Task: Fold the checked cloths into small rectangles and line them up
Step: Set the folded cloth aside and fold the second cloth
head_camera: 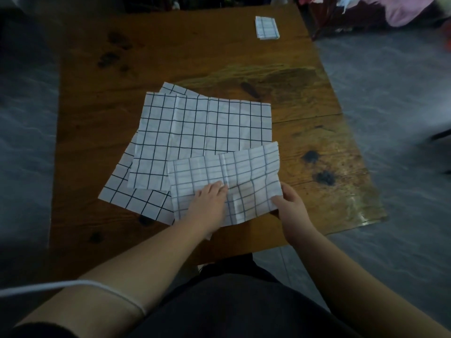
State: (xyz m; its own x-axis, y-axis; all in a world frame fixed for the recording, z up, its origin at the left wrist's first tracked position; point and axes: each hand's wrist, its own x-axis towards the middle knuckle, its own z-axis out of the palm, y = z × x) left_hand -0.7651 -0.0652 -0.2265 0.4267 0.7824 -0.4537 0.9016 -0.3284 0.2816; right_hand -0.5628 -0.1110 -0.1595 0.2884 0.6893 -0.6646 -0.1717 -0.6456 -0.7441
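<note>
A half-folded white checked cloth [246, 172] lies near the front of the wooden table [102, 113], overlapping a pile of flat checked cloths [195, 128]. My left hand [207, 201] rests flat on its middle, fingers pressing near a crease. At the cloth's right front corner my right hand [290, 203] pinches the edge, thumb on top. One small folded checked rectangle [266, 28] sits at the table's far right corner.
A second flat cloth [136, 193] sticks out from under the pile at the left. The table's right edge drops to a grey floor [390, 118]. Pink fabric [410, 8] lies beyond the far right corner. A white cord [61, 285] crosses my left forearm.
</note>
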